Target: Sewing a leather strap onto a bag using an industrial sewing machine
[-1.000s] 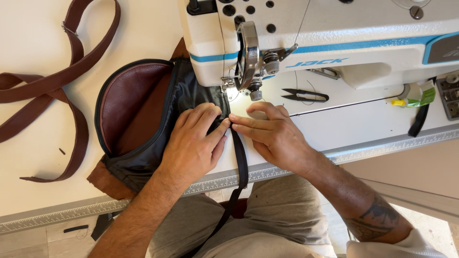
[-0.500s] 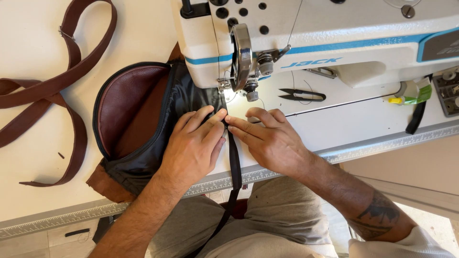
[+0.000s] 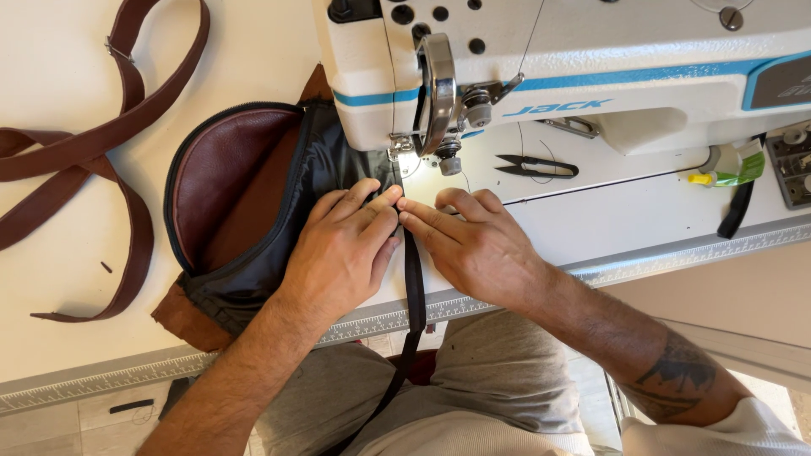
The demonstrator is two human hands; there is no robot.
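Bag: a maroon leather bag (image 3: 224,181) with dark lining (image 3: 329,181) lay on the white table (image 3: 51,338), its right edge pushed under the head of the sewing machine (image 3: 591,67), close to the needle.
Black strip: a narrow black strip (image 3: 414,287) ran from between the two hands, over the table's front edge and down across the person's lap.
Left hand: the left hand (image 3: 342,253) lay flat, palm down, on the lining just left of the strip, fingers straight and pressing, closed on nothing; its fingertips (image 3: 384,203) met those of the other hand.
Right hand: the right hand (image 3: 477,245) lay flat just right of the strip, fingers stretched leftward and pressing down, gripping nothing.
Needle area: the metal presser foot (image 3: 401,156) stood just beyond the fingertips.
Beside the machine: black thread snips (image 3: 536,166) lay on the machine bed right of the needle; a small green and yellow bottle (image 3: 731,169) lay farther right.
Far left: brown leather straps (image 3: 101,143) lay looped on the table, well apart from the bag.
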